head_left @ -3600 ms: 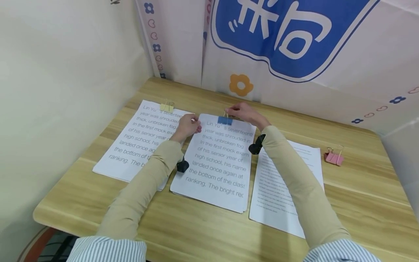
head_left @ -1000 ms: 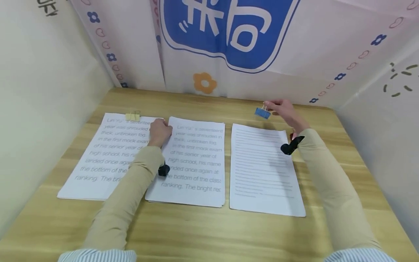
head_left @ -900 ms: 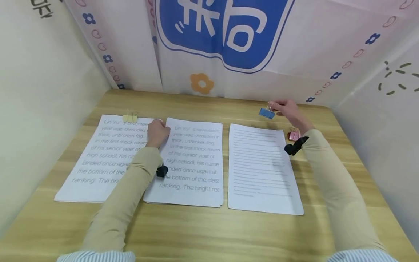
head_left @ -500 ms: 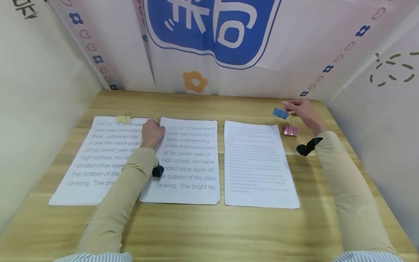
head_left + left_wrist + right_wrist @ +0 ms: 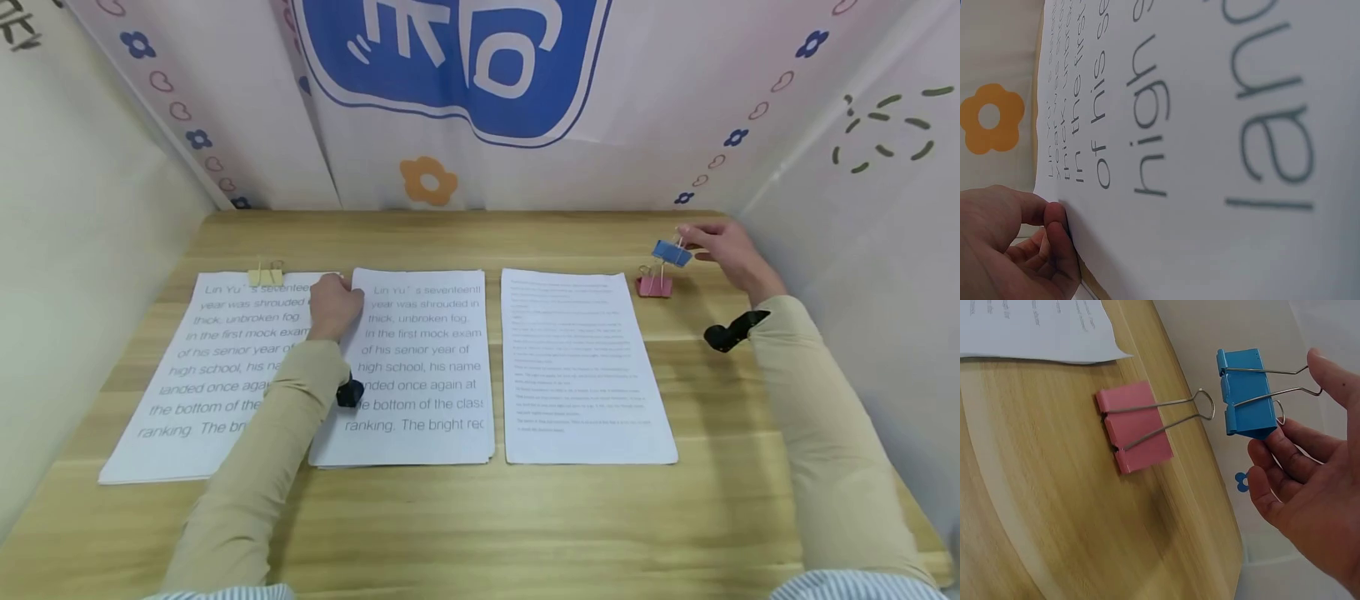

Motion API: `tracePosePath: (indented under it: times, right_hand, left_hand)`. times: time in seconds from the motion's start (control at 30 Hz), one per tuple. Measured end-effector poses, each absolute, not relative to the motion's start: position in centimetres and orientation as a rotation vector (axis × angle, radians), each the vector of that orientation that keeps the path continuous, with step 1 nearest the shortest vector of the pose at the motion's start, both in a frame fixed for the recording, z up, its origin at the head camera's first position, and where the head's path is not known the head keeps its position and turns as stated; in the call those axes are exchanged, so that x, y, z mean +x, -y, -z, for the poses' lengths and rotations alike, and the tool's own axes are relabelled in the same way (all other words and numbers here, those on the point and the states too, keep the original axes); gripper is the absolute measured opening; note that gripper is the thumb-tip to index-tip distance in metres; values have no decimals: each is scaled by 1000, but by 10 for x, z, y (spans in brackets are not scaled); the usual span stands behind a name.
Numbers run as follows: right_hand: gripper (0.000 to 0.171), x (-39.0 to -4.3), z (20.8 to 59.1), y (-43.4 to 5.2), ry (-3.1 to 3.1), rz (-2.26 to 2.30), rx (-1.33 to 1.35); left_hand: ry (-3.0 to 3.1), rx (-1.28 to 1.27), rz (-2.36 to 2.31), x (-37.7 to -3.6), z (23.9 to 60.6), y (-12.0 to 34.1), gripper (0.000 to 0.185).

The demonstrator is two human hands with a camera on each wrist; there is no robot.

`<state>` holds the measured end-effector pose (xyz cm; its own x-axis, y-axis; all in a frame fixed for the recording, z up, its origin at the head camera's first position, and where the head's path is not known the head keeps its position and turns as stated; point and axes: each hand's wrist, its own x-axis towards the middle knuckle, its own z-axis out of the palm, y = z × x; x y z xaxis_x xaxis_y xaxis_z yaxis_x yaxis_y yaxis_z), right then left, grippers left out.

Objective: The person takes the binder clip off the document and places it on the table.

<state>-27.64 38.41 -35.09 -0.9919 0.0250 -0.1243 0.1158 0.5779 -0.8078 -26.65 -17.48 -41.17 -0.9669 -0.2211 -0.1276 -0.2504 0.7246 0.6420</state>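
While right hand (image 5: 722,250) pinches blue clip (image 5: 671,252), pink clip (image 5: 654,286) lies beside.

the blue binder clip (image 5: 1246,394) and pink binder clip (image 5: 1134,428) have smooth painted metal bodies with bare wire handles. the table (image 5: 480,517) is pale matt wood grain. at nine o'clock, matt white paper sheets (image 5: 423,367).

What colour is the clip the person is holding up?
The metal-handled binder clip in the right hand is blue, clearest in the right wrist view.
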Motion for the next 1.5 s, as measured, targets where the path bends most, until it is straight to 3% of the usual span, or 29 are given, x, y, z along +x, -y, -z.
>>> tracePosePath:
  times: [0.4,0.77,0.93,1.5]
  right_hand:
    - [79,-269,360,-409,-2675,1320,139]
    - [82,-269,379,-411,-2627,1116,147]
    - [83,-264,385,-413,-2594,1058,168]
    - [74,-266,398,-409,-2645,1118,230]
  left_hand:
    - [-2882,-428,-1061,-266,410,184,37]
    - [-2888,-468,-1049,-267,412,185,16]
    - [-2902,-424,-1019,-273,411,178,29]
    - [-2902,-438,-963,-277,408,172,27]
